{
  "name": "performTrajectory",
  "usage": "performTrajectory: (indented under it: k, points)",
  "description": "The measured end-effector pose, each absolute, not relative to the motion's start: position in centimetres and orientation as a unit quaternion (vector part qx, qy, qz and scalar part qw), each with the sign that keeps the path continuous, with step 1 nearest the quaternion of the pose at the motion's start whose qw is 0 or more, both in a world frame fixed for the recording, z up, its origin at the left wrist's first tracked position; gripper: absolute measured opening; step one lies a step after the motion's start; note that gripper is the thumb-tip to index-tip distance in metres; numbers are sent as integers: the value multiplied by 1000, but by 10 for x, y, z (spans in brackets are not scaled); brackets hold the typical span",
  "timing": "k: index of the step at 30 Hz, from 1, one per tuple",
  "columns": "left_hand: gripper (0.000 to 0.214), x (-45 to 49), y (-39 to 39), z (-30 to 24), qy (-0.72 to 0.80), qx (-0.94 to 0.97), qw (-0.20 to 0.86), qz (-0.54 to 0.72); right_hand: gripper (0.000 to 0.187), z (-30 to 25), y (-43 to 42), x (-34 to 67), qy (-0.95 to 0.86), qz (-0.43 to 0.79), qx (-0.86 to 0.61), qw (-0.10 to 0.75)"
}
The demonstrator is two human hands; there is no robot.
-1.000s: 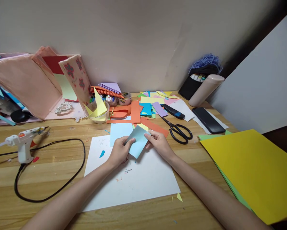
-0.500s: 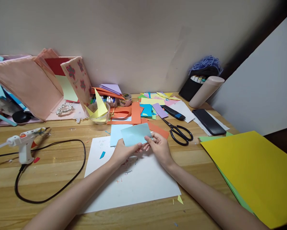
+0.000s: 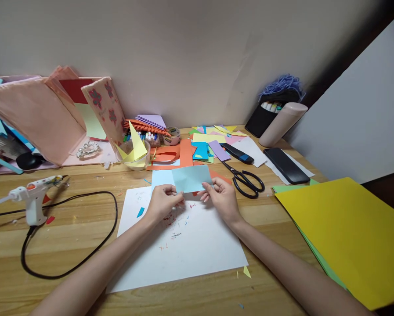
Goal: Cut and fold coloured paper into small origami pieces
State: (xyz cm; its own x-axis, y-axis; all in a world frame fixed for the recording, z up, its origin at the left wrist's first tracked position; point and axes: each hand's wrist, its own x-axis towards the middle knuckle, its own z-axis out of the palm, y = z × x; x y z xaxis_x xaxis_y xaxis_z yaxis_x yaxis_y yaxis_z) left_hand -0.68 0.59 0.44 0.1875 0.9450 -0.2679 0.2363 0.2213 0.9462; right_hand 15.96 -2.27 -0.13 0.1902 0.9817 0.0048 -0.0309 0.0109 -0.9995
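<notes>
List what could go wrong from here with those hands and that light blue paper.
1. The light blue rectangular paper could crease or slip, since the left hand and right hand hold it only low down.
2. The right hand might bump the black scissors with looped handles lying close by.
3. The left forearm could perhaps snag the looped black cord of the white plastic glue gun.

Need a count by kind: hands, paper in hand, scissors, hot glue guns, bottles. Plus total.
Hands: 2 (left hand, right hand)
Light blue paper, held: 1
Black-handled scissors: 1 pair
White hot glue gun: 1
Beige bottle: 1
Total: 6, counting the scissors as one
</notes>
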Motion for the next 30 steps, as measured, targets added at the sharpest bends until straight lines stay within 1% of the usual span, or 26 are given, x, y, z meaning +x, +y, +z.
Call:
performTrajectory:
  k: [4,6,8,10,12,14,16,20,22,26,30]
  points:
    - [14,-14,13,0,574,503,548,341,29,0,-15,175,-437,418,-548,579]
    - [18,-15,14,1,579,491,544,358,29,2,-13,183,-429,388,-556,597]
    - [24,-14,13,4,551,495,555,378,29,3,-11,187,-431,382,-556,600]
    - [31,-10,10,6,504,523,575,376,29,3,-12,187,-447,411,-543,580]
    - [36,-6,7,7,472,560,590,341,29,3,-13,183,-467,456,-523,549]
    - [39,-4,3,5,464,578,598,304,28,1,-15,178,-475,496,-503,525]
    - [40,-4,0,3,470,579,595,300,26,-2,-17,172,-468,524,-489,517]
    - [41,-3,-6,0,494,598,536,333,27,-7,-22,158,-463,600,-449,474]
    - [43,-2,-8,-1,502,618,508,330,25,-9,-25,151,-470,619,-439,450]
    - [45,-1,-10,-1,511,649,465,319,22,-11,-30,145,-469,608,-453,453]
    - [42,-2,-9,-4,509,676,421,328,22,-14,-30,145,-461,594,-474,458]
